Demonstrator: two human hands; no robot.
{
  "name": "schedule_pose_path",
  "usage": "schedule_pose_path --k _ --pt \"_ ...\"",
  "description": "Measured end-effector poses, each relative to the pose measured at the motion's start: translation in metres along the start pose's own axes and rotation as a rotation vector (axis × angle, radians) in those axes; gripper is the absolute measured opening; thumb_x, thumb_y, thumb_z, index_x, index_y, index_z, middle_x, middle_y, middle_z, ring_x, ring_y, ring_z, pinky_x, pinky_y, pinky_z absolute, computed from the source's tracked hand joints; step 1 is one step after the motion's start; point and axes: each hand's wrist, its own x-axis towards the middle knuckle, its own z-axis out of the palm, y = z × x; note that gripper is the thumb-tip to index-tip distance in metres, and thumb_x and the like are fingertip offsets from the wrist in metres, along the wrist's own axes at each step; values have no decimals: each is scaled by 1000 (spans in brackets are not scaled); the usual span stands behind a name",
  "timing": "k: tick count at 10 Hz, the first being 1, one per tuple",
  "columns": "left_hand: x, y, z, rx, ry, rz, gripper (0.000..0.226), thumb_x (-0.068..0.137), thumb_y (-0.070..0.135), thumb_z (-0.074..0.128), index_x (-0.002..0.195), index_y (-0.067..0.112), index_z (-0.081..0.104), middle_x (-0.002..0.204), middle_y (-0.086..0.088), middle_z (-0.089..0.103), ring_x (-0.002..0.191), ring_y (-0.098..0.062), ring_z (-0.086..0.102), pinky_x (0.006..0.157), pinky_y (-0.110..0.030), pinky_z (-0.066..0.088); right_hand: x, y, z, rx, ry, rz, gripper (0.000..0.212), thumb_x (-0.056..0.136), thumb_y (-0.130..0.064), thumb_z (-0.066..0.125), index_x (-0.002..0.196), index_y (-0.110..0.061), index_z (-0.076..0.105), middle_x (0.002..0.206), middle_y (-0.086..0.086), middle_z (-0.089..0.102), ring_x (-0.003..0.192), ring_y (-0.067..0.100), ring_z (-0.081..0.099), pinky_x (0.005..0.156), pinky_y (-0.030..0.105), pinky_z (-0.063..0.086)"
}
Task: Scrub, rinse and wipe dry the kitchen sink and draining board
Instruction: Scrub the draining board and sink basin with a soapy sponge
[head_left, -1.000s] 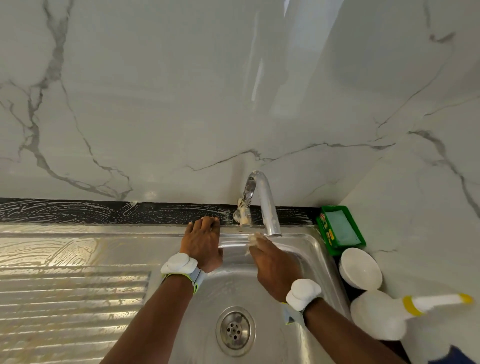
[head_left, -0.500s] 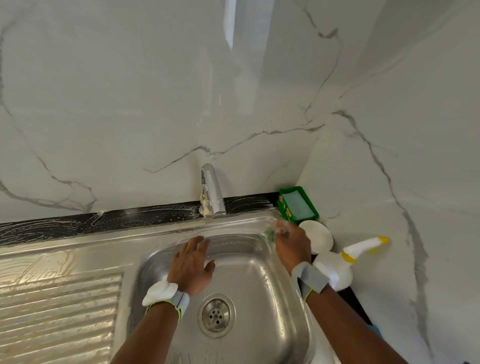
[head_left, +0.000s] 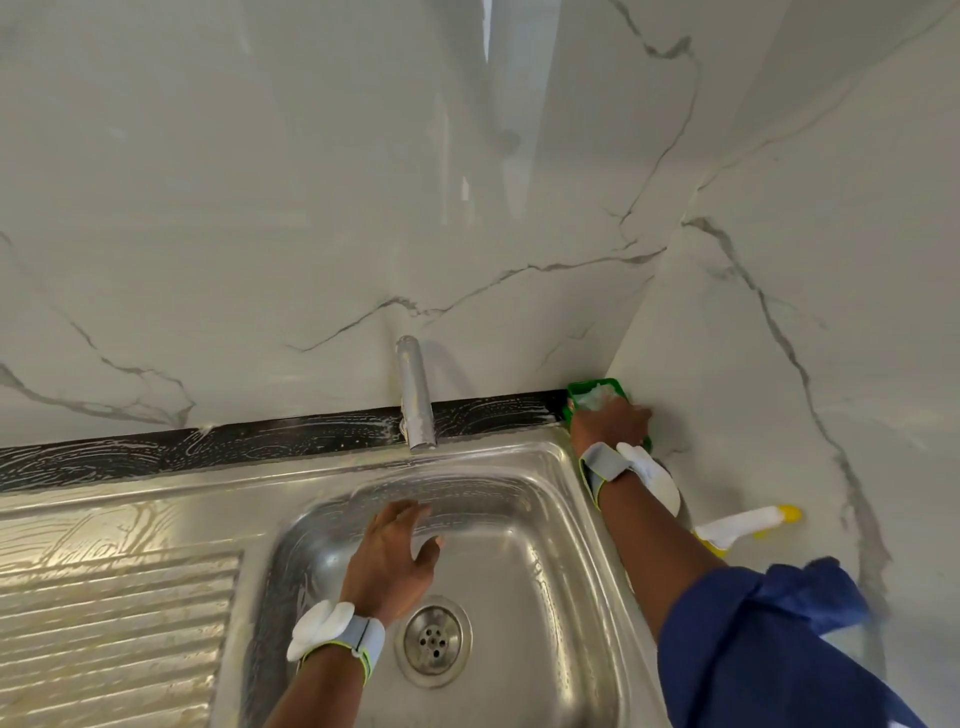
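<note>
Sink (head_left: 545, 519) sitting in counter (head_left: 208, 447), draining board (head_left: 114, 613) at its left edge, both soap-streaked.
Left hand (head_left: 389, 561) hovering spread over sink; right hand (head_left: 610, 423) resting in green tub (head_left: 587, 387) at back-right corner, grip unclear. Steel likely rigid, slick: bracing on rim.

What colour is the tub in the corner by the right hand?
Green: the tub shows best in the head view.
</note>
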Motion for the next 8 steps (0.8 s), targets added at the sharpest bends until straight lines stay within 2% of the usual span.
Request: schedule_pose_path --k 1,2,3,4,5,6,7,8 --pt "3 -8 -2 -18 31 -23 40 92 29 71 132 23 66 134 4 60 126 -20 58 99 -31 49 4 14 13 -233 -161 -87 34 89 -30 58 106 -3 68 94 14 64 105 37 63 90 43 50" --pt "4 -14 -2 -16 59 -47 39 93 28 71 131 21 67 132 2 62 124 -21 59 99 -31 49 1 13 19 -314 -95 -110 34 89 -29 56 110 -5 67 114 20 65 112 39 59 96 49 48" --pt "-10 -15 2 -4 50 -81 41 94 29 69 134 20 65 135 0 62 126 -23 59 103 -34 48 -24 18 26 -148 122 -221 29 89 -18 56 112 -4 67 119 21 64 114 41 56 93 49 49" --pt "-19 -14 5 -18 34 -104 42 96 33 67 136 21 64 137 1 61 129 -22 57 107 -33 46 -50 21 23 166 85 -273 26 92 -7 52 112 -8 69 115 15 69 108 34 63 88 40 51" --pt "-39 -10 6 -6 17 -102 43 96 37 64 137 24 63 139 3 61 130 -19 56 109 -32 44 -110 45 18 325 -66 -340 19 93 -5 55 100 -12 71 96 7 74 87 25 69 74 29 51" --pt "-51 -6 6 -16 12 -107 43 97 38 63 138 24 62 139 4 61 130 -18 56 109 -32 44 -144 63 17 335 -140 -343 11 89 -16 68 78 -16 65 76 1 70 71 22 66 67 31 49" --pt "-75 1 4 -36 9 -153 42 97 38 62 138 26 62 136 6 62 128 -16 57 109 -30 44 -175 97 11 219 -270 -281 37 82 -16 69 59 -19 39 59 -4 50 59 23 48 62 33 42" --pt "-88 2 7 -45 -12 -171 41 98 39 61 137 28 62 131 7 64 124 -15 60 105 -29 45 -181 120 11 82 -371 -244 25 78 -7 62 63 -21 48 75 -3 57 73 24 55 68 30 46"
